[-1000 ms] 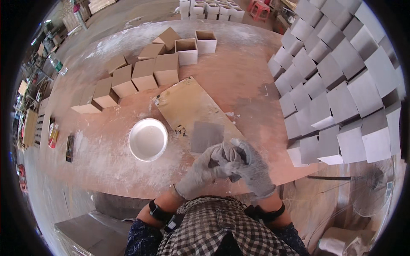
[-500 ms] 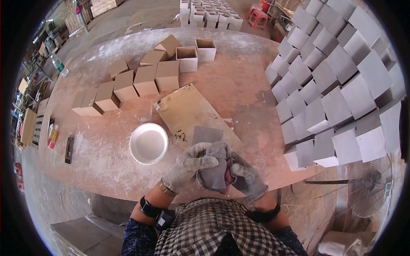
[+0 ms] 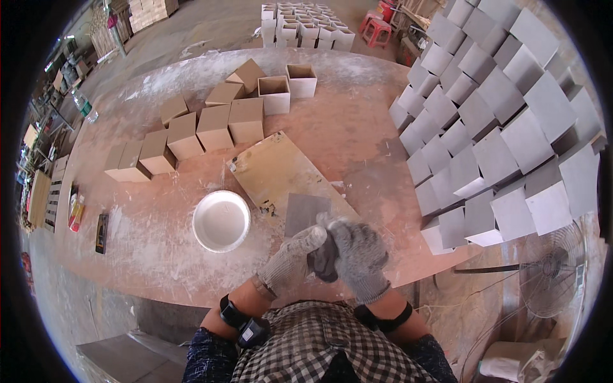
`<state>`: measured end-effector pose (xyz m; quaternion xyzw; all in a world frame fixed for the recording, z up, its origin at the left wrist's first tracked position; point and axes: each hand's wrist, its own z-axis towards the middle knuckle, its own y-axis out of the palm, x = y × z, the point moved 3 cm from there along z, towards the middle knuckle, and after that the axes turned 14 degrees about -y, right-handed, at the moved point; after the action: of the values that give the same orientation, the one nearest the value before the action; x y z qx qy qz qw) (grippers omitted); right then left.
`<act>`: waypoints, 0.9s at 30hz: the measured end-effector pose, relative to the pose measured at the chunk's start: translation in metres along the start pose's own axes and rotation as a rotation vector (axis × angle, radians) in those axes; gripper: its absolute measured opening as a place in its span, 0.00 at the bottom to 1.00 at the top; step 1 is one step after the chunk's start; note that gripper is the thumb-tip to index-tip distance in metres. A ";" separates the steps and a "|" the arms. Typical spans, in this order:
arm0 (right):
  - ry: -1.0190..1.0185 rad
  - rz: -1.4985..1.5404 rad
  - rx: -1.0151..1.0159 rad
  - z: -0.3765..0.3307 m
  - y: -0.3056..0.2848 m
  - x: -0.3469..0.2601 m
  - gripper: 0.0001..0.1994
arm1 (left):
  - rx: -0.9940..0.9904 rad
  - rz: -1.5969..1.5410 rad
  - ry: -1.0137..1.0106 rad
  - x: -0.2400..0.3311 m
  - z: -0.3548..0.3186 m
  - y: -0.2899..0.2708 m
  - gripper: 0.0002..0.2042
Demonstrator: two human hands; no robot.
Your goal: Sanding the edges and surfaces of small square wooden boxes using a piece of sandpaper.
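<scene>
My left hand (image 3: 292, 260), in a pale knitted glove, is closed on a crumpled dark grey cloth (image 3: 324, 260) in front of my body. My right hand (image 3: 361, 252), gloved too, presses against the cloth from the other side with its fingers folded over the top. The two hands hide much of the cloth. Just beyond them a square grey piece (image 3: 304, 214) rests on a tan board (image 3: 281, 163); I cannot tell how thick it is. Left of my hands stands a round white tub (image 3: 221, 221) with pale material inside.
Brown boxes (image 3: 185, 137) stand in a row beyond the tub, with open white-sided boxes (image 3: 274, 96) beside them. A tall stack of grey boxes (image 3: 491, 140) rises at right, above a fan (image 3: 549, 271). A black-and-yellow tool (image 3: 101, 233) and a bottle (image 3: 85, 105) are at left.
My right hand has come up and over the cloth, its fingers now across the top. The cloth is bunched smaller between both hands, and its reddish part no longer shows.
</scene>
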<state>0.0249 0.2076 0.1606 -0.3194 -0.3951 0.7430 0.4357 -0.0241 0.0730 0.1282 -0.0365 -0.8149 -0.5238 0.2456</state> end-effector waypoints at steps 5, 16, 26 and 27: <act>0.294 1.012 0.072 -0.011 -0.011 0.006 0.30 | -0.003 0.158 0.055 0.003 -0.003 -0.006 0.07; 0.439 0.899 0.032 -0.045 0.006 0.019 0.30 | 0.038 0.252 0.192 0.014 -0.010 -0.021 0.25; -0.078 0.193 0.278 -0.017 -0.021 -0.018 0.26 | 0.028 0.347 0.198 0.001 -0.023 0.000 0.19; -0.163 0.214 0.272 -0.017 -0.021 -0.018 0.27 | 0.148 0.524 0.252 0.004 -0.025 -0.002 0.18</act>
<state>0.0546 0.2037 0.1730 -0.2368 -0.2888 0.8550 0.3597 -0.0194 0.0494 0.1372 -0.1623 -0.7768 -0.3822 0.4735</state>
